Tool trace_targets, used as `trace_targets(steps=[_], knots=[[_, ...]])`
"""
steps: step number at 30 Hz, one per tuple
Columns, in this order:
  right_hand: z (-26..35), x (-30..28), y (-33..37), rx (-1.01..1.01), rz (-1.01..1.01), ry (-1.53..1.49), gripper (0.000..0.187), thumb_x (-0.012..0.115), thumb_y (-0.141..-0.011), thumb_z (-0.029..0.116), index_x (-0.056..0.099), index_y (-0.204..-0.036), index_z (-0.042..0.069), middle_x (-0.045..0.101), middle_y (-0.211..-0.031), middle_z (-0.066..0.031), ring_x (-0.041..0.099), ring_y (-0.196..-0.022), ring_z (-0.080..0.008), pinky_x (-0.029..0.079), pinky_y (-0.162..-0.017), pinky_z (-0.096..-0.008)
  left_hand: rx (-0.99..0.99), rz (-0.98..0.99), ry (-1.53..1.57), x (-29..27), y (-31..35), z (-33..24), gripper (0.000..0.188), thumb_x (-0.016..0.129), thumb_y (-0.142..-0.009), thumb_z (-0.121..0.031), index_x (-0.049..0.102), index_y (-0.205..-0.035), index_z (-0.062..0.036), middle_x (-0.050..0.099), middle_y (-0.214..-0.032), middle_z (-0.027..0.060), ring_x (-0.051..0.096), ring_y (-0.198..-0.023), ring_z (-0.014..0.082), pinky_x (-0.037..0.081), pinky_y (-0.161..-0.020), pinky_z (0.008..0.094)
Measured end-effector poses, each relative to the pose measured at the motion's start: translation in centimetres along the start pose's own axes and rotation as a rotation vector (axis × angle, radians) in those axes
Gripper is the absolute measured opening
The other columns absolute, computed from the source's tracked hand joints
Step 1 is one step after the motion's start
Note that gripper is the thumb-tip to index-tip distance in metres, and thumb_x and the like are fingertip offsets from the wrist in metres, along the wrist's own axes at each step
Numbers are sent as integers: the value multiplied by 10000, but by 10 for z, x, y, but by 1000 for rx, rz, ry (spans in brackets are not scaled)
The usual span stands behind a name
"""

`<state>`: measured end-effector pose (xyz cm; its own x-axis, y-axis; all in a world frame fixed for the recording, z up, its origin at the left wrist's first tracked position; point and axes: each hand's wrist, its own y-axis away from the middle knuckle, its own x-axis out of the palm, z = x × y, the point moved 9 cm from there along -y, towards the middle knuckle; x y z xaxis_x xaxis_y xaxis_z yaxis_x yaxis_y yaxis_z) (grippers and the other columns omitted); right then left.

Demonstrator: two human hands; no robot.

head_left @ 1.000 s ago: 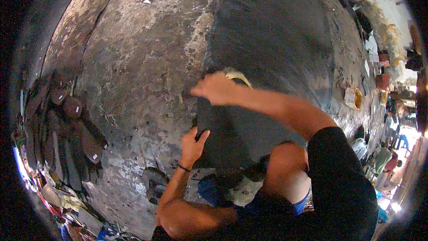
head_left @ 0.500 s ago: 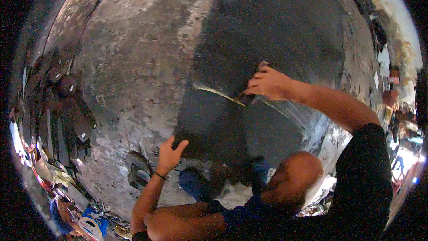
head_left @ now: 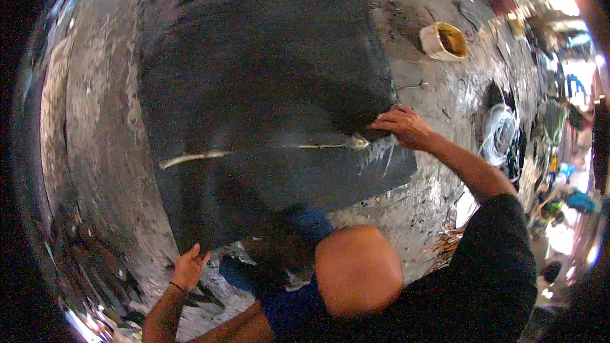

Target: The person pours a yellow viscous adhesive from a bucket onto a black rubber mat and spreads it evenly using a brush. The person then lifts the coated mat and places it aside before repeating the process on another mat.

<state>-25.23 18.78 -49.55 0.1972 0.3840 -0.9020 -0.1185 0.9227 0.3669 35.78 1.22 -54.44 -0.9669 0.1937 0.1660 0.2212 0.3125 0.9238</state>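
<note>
A large black sheet (head_left: 267, 89), matte and flat, lies on the floor in front of me. Its near left corner is pinched by my left hand (head_left: 189, 269), thumb and fingers at the edge. My right hand (head_left: 406, 128) is closed around a small dark flat piece (head_left: 379, 132) at the sheet's right edge; its exact kind is mostly hidden by my fingers. A pale, glue-like line (head_left: 200, 157) runs across the sheet from the left edge toward that piece. Whitish stringy streaks (head_left: 380, 152) spread just under my right hand.
An off-white plastic container (head_left: 438, 43) with brown residue stands on the floor beyond the sheet's right edge. Nearer on the right lies a coil of clear strand or tubing (head_left: 500, 132). Dark elongated pieces (head_left: 95, 273) are piled at the lower left, and clutter lines the far right.
The view has shifted to the right, bringing the container and coil in. My right hand has moved to the sheet's right edge, and the pale line now stretches across much of the sheet.
</note>
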Motion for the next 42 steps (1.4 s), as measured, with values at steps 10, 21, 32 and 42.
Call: trace_targets(steps=[10, 21, 32, 42], knots=[[83, 9, 127, 551, -413, -491, 515, 555, -705, -53, 562, -1198, 97, 541, -1099, -125, 526, -1051, -310, 432, -891, -403, -155, 86, 180, 56, -39, 104, 225, 595, -897, -181, 558, -1013, 8, 603, -958, 90, 604, -935, 247, 544, -814, 331], [30, 53, 203, 1131, -1180, -936, 265, 593, -853, 144, 554, -1051, -28, 636, -914, -138, 595, -866, -227, 464, -787, -358, 51, 21, -79, 129, -72, 92, 106, 642, -858, -96, 598, -934, -36, 587, -848, 44, 598, -817, 174, 559, -812, 366], [-116, -28, 33, 1129, -593, -307, 310, 540, -832, 274, 568, -979, 3, 634, -933, -224, 595, -894, -428, 470, -750, -506, 281, 173, -37, 233, -77, 5, 125, 652, -841, -51, 601, -780, 46, 611, -865, 93, 614, -813, 203, 570, -810, 388], [28, -35, -163, 856, -347, -290, 330, 475, -884, 315, 532, -1000, 11, 595, -1013, -207, 587, -916, -420, 469, -780, -515, 38, 355, 183, 198, -75, 7, 211, 669, -851, -163, 567, -784, 10, 599, -954, 118, 618, -1015, 284, 553, -809, 377]])
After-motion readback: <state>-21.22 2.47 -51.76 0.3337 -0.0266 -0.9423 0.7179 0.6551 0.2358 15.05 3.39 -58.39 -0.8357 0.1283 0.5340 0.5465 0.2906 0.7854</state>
